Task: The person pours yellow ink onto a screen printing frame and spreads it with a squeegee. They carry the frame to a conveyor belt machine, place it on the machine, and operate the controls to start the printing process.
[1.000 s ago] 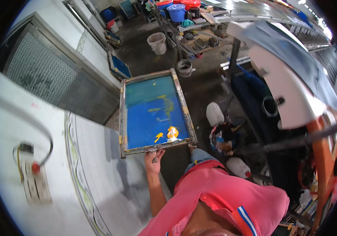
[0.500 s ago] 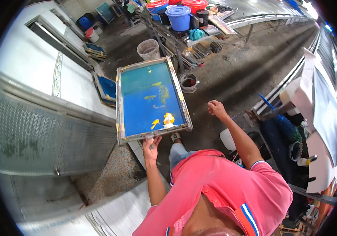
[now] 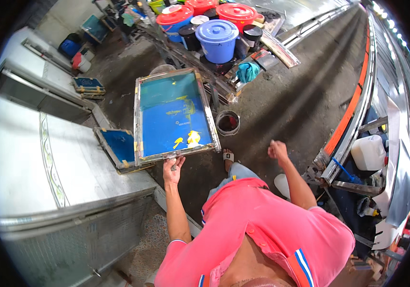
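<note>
My left hand (image 3: pixel 172 170) grips the near edge of a screen printing frame (image 3: pixel 166 129), holding it out in front of me above the floor. The frame has a worn, taped border and a blue-green mesh with yellow stains. Blobs of yellow and white ink (image 3: pixel 194 138) lie on the mesh near the held edge. To the right, my right hand (image 3: pixel 277 150) hangs in the air with its fingers curled in, apart from the frame. Whether anything small is inside those fingers I cannot make out.
More blue screens (image 3: pixel 116 146) lean against the white wall at left. Ahead stands a rack with lidded buckets, one of them a blue bucket (image 3: pixel 217 40). A dark paint pail (image 3: pixel 227 123) sits on the floor. At right runs a long metal-railed table (image 3: pixel 346 160) beside a white jug (image 3: pixel 368 153).
I have stepped forward with the screen frame in my left hand; the bucket rack and pail look nearer. My right hand has swung slightly lower and to the right.
</note>
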`<state>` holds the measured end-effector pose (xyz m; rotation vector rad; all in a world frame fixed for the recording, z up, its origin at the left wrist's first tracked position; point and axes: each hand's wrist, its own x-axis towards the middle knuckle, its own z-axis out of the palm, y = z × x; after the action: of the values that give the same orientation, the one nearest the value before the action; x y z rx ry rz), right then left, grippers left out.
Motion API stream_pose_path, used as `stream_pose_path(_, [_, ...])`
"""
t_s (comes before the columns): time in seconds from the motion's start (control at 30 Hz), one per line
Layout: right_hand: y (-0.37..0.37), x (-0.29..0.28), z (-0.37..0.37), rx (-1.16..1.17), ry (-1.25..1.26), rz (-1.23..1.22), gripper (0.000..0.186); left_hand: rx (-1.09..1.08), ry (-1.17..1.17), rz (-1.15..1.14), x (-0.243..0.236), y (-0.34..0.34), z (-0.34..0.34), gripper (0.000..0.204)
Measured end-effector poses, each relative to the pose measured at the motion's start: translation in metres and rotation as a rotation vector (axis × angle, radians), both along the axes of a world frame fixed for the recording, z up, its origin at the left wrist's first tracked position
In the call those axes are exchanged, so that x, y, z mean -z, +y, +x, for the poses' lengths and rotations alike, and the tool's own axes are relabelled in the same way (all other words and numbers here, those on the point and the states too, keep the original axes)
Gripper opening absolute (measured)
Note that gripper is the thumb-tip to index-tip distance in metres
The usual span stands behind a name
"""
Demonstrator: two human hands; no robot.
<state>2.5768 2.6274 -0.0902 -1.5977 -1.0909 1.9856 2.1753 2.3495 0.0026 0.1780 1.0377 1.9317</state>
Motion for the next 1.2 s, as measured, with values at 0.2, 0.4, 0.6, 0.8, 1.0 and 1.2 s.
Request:
stream_pose_path(0.2, [0.15, 0.006, -0.112, 0.278, 0.164, 0.148, 0.026, 0.043, -0.094, -0.054, 0.05, 0.013, -0.046, 0.057])
stream_pose_path(0.4, [0.28, 0.023, -0.236, 0.503, 0.001, 0.191, 0.046, 0.057, -0.272, -0.175, 0.099, -0.007, -0.142, 0.057])
stream_pose_path(0.6, [0.329, 0.036, -0.248, 0.54, 0.089, 0.092, 0.037, 0.034, -0.44, -0.299, 0.151, -0.001, -0.189, 0.066])
stream_pose_path(0.8, [0.238, -0.019, -0.185, 0.305, 0.37, -0.002, 0.019, 0.034, -0.474, -0.251, 0.189, 0.005, -0.202, 0.056])
stream_pose_path(1.0, [0.087, -0.088, -0.239, -0.08, 0.07, 0.141, 0.039, 0.05, -0.539, -0.113, 0.251, -0.004, -0.205, 0.048])
stream_pose_path(1.2, [0.002, -0.067, -0.41, -0.996, -0.37, 0.64, 0.034, 0.024, -0.52, -0.103, 0.261, -0.001, -0.211, 0.05])
